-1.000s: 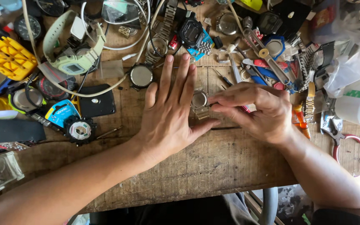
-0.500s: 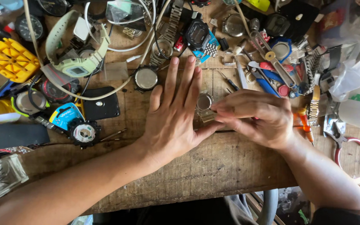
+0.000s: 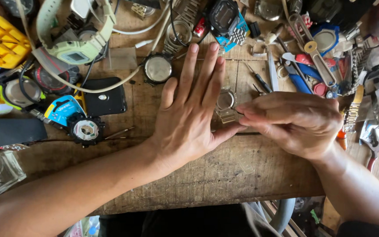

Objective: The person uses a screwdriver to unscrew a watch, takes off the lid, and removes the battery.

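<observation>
Two hands meet over a worn wooden bench (image 3: 224, 175). A thin dark pin (image 3: 247, 133) lies flat under them, its long axis running left to right, one end by the left thumb. The left hand (image 3: 189, 118) rests palm down, fingers straight, close together and pointing away, holding nothing. The right hand (image 3: 294, 120) curls in from the right, fingertips (image 3: 242, 110) pinched narrow at a clear watch case (image 3: 226, 102) just beyond the pin. Farther off lies a round watch face (image 3: 158, 69).
</observation>
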